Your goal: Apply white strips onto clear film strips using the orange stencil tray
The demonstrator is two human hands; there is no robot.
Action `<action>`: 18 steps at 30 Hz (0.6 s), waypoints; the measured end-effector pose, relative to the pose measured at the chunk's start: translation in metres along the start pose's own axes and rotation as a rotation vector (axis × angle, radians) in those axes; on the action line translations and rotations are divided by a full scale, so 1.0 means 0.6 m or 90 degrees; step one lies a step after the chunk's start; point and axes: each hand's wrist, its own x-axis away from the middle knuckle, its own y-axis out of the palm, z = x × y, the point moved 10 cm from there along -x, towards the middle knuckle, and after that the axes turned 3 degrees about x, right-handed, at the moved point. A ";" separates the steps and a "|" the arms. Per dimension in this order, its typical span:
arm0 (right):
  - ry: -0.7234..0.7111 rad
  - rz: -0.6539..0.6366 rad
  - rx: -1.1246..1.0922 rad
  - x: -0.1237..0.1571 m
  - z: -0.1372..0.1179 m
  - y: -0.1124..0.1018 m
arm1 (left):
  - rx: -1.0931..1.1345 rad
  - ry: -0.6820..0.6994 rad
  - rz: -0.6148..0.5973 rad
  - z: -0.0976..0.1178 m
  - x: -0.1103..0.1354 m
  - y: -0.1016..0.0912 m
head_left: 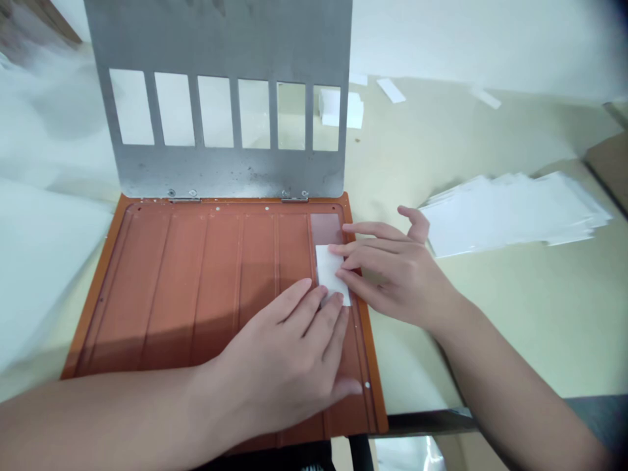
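Standing nearby, I note an orange-brown board (216, 268) on a cream table (441, 144), its surface divided into long strips by narrow lines. A grey metal plate (220, 46) is joined to the far edge by two hinges (294, 197) and stands raised; six rectangular windows run across it in a row.

Specimen: one small white card (328, 265), lying at the right side of the board, within the rightmost strip. A pale lilac patch (326, 229) shows directly beyond the card's far edge; whether it continues beneath the card I cannot tell.

Left hand (289, 353): palm down over the board, open, fingers extended and lying close together, thumb out to the side. Its fingertips rest at the near end of the card; nothing is gripped.

Right hand (397, 268): comes in from the right, fingers partly bent and spread, the little finger lifted. Thumb and forefinger are close together at the card's right edge, another fingertip at its far right corner. Pinching or merely touching: cannot tell.

Surroundings: a fanned stack of white sheets (510, 212) to the right of the board; a small pile of white cards (354, 110) behind the plate, partly seen through its last window; a loose white strip (391, 91) beyond that pile.
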 end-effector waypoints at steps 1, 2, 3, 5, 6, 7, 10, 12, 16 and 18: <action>0.005 0.001 -0.001 0.000 0.001 0.000 | 0.000 -0.001 0.002 -0.001 -0.001 -0.001; 0.009 0.000 0.000 0.000 0.002 0.000 | 0.000 -0.003 0.005 -0.002 -0.001 -0.001; 0.012 -0.004 0.001 0.000 0.003 0.001 | -0.001 -0.006 0.006 -0.004 -0.002 -0.001; 0.017 -0.015 0.005 0.000 0.005 0.004 | -0.006 -0.010 0.005 -0.007 -0.002 0.000; 0.017 -0.019 0.007 0.001 0.005 0.005 | -0.009 -0.011 0.004 -0.007 -0.002 0.000; 0.015 -0.020 0.008 0.001 0.005 0.005 | -0.010 -0.010 0.000 -0.008 -0.002 0.001; 0.008 -0.015 0.006 0.001 0.002 0.003 | -0.009 -0.006 -0.005 -0.007 -0.003 0.001; 0.008 -0.016 0.000 0.000 0.001 0.001 | -0.008 -0.005 -0.006 -0.006 -0.003 0.001; 0.011 -0.026 -0.008 -0.001 0.000 0.000 | -0.011 -0.004 -0.006 -0.006 -0.003 0.001; 0.007 -0.023 -0.009 -0.001 -0.001 -0.001 | -0.011 -0.003 -0.002 -0.005 -0.002 0.001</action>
